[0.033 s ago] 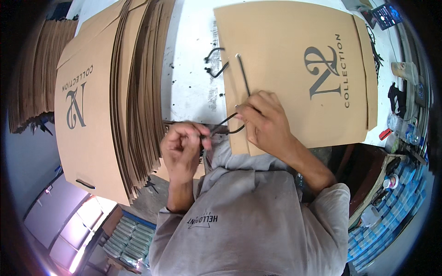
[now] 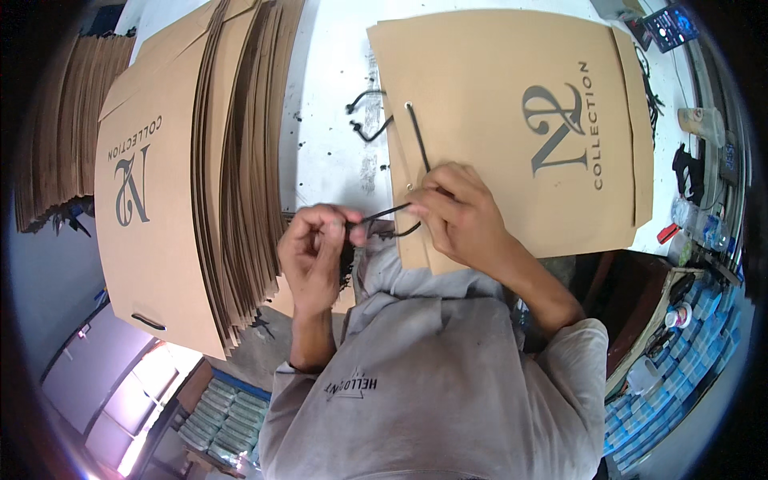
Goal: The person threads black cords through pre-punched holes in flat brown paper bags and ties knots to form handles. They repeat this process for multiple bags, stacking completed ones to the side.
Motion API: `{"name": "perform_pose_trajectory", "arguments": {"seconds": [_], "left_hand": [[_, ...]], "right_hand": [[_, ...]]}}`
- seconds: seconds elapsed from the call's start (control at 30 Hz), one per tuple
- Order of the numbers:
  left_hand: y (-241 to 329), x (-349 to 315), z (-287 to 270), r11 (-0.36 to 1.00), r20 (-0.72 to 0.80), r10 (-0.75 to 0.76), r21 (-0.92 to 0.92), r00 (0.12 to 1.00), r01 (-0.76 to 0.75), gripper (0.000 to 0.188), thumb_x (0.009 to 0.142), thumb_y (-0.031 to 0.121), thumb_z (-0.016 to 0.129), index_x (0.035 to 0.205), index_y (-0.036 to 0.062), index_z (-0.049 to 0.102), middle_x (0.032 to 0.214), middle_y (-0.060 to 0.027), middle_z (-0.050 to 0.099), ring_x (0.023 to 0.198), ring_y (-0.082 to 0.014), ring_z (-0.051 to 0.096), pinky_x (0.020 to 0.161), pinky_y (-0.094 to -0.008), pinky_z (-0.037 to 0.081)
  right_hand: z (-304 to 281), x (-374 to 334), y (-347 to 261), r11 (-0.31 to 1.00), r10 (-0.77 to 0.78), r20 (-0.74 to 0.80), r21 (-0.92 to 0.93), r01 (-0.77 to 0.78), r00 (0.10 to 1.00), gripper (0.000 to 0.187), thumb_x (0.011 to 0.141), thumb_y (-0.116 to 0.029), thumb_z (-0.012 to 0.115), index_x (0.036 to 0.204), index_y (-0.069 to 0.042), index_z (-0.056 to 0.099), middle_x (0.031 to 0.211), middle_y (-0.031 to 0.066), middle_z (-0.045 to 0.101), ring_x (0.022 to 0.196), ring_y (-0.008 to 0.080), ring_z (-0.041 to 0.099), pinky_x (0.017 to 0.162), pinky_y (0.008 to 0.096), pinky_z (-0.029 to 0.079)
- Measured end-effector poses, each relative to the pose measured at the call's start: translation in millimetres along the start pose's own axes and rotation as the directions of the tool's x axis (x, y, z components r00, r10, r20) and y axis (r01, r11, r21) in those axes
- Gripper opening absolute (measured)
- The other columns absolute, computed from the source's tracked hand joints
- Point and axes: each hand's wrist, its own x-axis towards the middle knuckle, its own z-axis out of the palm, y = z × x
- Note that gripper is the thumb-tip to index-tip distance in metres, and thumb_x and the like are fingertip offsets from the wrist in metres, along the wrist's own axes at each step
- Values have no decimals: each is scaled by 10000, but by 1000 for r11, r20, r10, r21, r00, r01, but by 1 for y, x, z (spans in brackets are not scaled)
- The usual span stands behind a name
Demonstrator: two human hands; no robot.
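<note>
While stack of brown paper bags [image 2: 180, 192] stands at left, left hand [image 2: 314, 244] pinches black cord [image 2: 386, 214], thumb and fingers closed, near edge of white table [image 2: 324, 152]. Cord runs nearly straight to right hand [image 2: 460, 210], fingertips clamped on it. Hands apart, near each other. Single brown bag [image 2: 496, 120] lies flat on table beneath right hand, near edge overhanging. Plastic cup [image 2: 700, 122] farther right.

Holding left hand [image 2: 308, 256] upright above wrist [image 2: 314, 306], with fingers [image 2: 320, 214] bent and closed in pinch; bending right elbow [image 2: 566, 318] outward, slanting right forearm [image 2: 530, 280] inward, pinching palm-down with right hand [image 2: 460, 212] near left
</note>
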Motion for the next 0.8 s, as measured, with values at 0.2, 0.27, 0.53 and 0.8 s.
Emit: {"name": "perform_pose_trajectory", "arguments": {"seconds": [0.2,0.27,0.53,0.8], "left_hand": [[-31,34,-6,654,-5,167,749,986,-107,291,1016,199,680,1160,-53,650,1084,-135,716,842,-136,659,744,-261,520],[-50,43,-3,738,-26,116,671,993,-69,342,1006,242,697,1170,-56,670,998,-100,723,811,-119,647,713,-258,509],[12,18,22,744,-42,388,604,921,-286,127,973,94,692,1007,-29,692,770,-4,619,703,-89,538,679,-243,460],[158,-83,-56,544,-361,822,727,441,-419,190,1015,148,603,1108,-18,614,1027,-82,677,884,-136,643,757,-275,517]], "right_hand": [[-80,-17,43,769,126,-295,-574,-281,947,552,929,-234,729,1407,-17,560,1424,235,579,1345,473,509,1190,546,310],[-84,-20,45,784,249,-264,-510,-354,932,607,939,-247,716,1456,-9,507,1435,256,564,1369,476,492,1212,559,267],[-142,-58,83,928,314,-610,37,-370,727,492,1031,-161,600,1460,45,477,1324,201,663,1132,271,680,1067,404,468],[-289,-131,291,450,373,-766,-343,-824,523,657,913,-453,767,1316,52,644,1019,211,738,888,216,702,806,351,547]]}}
